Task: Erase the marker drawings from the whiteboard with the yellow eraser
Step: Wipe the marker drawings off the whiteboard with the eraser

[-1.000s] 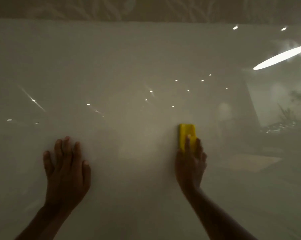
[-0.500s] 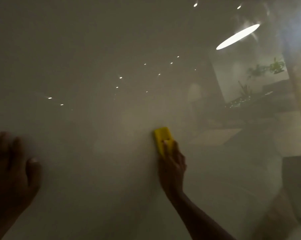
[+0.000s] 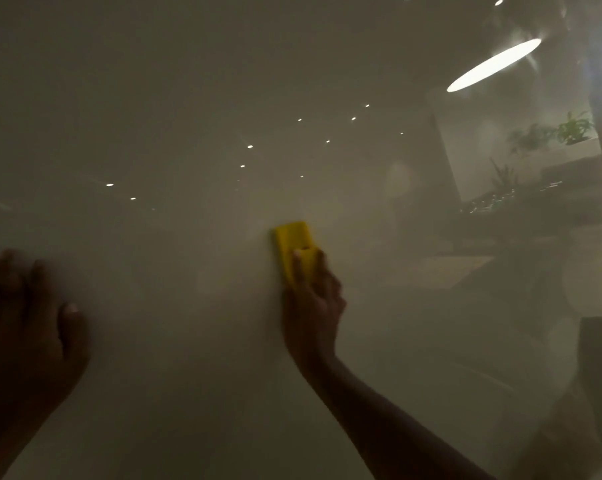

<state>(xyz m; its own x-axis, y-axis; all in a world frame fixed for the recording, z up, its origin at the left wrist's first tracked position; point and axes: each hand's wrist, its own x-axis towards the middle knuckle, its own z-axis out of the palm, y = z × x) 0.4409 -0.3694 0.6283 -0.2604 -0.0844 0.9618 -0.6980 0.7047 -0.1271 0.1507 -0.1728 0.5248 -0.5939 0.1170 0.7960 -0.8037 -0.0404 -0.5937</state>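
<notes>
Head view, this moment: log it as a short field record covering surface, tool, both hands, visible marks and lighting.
surface: glossy whiteboard, fills most of the view
tool: yellow eraser, pressed flat on the board near centre
right hand: right hand holds the eraser's lower end, fingers on top
left hand: left hand spread flat on the board at the left edge, holds nothing
marker drawings: none can be made out
lighting: dim; reflected ceiling lights and plants upper right
</notes>
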